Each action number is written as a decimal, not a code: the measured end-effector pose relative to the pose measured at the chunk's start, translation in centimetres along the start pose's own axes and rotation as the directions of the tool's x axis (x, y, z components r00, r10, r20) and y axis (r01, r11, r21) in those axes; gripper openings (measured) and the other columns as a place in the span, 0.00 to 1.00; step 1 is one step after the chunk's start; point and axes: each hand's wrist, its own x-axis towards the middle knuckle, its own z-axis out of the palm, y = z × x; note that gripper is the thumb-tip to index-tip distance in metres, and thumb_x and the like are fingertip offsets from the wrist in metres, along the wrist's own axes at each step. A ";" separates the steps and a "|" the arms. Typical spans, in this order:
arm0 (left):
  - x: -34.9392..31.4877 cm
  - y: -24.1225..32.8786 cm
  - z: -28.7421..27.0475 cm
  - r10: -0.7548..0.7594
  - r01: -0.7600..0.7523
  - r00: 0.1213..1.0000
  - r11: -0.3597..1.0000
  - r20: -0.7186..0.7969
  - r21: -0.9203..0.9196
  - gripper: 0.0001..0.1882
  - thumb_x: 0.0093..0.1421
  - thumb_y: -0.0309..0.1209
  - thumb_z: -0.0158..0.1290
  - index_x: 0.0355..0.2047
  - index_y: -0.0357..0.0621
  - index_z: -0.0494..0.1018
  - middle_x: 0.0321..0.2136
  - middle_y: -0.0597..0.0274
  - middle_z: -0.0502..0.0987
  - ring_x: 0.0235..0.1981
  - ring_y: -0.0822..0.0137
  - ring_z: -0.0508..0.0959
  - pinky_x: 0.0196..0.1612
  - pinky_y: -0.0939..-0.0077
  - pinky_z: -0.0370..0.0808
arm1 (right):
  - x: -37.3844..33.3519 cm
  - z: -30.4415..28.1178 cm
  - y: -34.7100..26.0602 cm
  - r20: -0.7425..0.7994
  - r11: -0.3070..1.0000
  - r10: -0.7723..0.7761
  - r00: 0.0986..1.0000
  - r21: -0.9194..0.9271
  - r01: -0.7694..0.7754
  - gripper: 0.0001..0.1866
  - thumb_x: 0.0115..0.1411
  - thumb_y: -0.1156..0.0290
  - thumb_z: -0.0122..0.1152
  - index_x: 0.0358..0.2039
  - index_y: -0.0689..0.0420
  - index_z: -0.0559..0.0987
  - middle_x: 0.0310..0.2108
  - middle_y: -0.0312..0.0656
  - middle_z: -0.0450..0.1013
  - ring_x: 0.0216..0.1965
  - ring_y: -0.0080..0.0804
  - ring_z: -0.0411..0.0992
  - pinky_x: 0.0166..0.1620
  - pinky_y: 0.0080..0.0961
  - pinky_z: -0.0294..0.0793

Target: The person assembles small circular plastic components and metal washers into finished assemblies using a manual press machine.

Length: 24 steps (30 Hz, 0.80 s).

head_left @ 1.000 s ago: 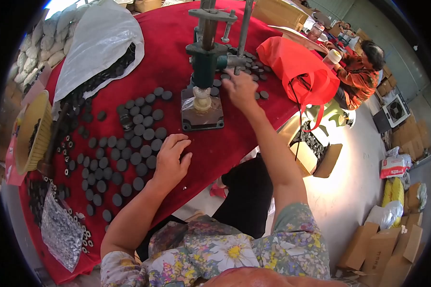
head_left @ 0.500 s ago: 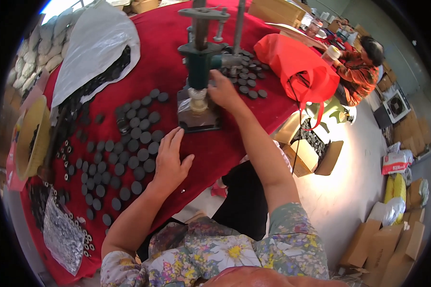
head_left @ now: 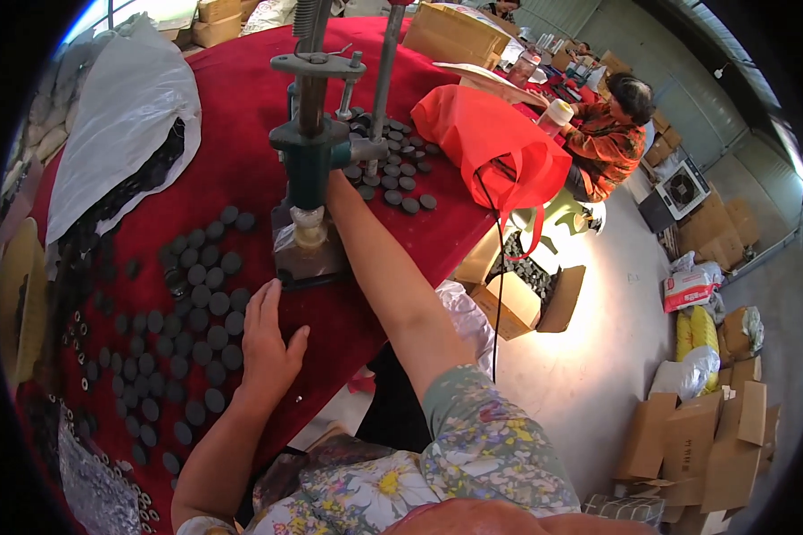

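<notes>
- Red cloth covered the table (head_left: 241, 116), where a dark green benchtop press (head_left: 309, 174) stood upright.
- A translucent, whitish fitting (head_left: 309, 234) sat beneath the press's ram, above its flat metal base.
- The left hand (head_left: 272, 352) was palm down on the cloth, its fingers extended and thumb spread, fingertips just beside the base's near left corner.
- The right forearm (head_left: 388, 272) reached up along the press's right side; the right hand was mostly hidden behind the green body, so its grip could not be told. The two hands were apart.
- Dark grey round discs (head_left: 217, 337) were spread left of the press and beside the left hand; a second group of discs (head_left: 409, 205) lay beyond it, to the right.
- A red tote bag (head_left: 482, 143) rested beside that second group.
- A white sack (head_left: 129, 116) holding dark pieces lay at the far left.
</notes>
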 end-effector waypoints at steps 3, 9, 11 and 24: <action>0.2 0.2 0.0 -0.056 0.054 0.998 0.997 -0.034 -0.058 0.40 0.51 0.22 0.58 0.63 0.35 0.53 0.59 0.41 0.58 0.59 0.44 0.62 0.60 0.59 0.62 | 0.6 0.1 1.3 0.029 0.998 0.044 0.999 0.047 -0.046 0.11 0.63 0.64 0.55 0.43 0.55 0.76 0.36 0.34 0.73 0.34 0.22 0.72 0.38 0.21 0.73; 0.9 0.4 0.1 -0.108 0.100 0.993 0.985 -0.053 -0.139 0.43 0.53 0.23 0.57 0.65 0.36 0.46 0.63 0.40 0.51 0.61 0.45 0.59 0.59 0.58 0.64 | 1.3 -1.0 2.8 0.056 0.981 0.120 0.991 0.146 -0.127 0.11 0.63 0.63 0.54 0.42 0.53 0.76 0.34 0.34 0.73 0.33 0.21 0.71 0.37 0.21 0.73; 0.7 0.4 -0.1 -0.121 0.111 0.989 0.986 -0.081 -0.121 0.43 0.53 0.23 0.57 0.65 0.36 0.46 0.63 0.40 0.50 0.62 0.44 0.58 0.59 0.58 0.64 | -0.6 0.8 3.4 0.085 0.969 0.144 0.986 0.188 -0.158 0.11 0.63 0.63 0.53 0.41 0.53 0.76 0.34 0.34 0.73 0.32 0.21 0.71 0.37 0.21 0.73; 1.5 0.4 0.4 0.127 -0.159 0.961 0.980 -0.246 -0.117 0.36 0.54 0.23 0.56 0.62 0.34 0.55 0.60 0.41 0.57 0.60 0.45 0.61 0.61 0.58 0.61 | 0.6 -1.7 2.4 0.248 0.833 0.223 0.943 0.454 -0.316 0.10 0.64 0.61 0.52 0.39 0.51 0.76 0.30 0.33 0.72 0.29 0.20 0.70 0.35 0.20 0.73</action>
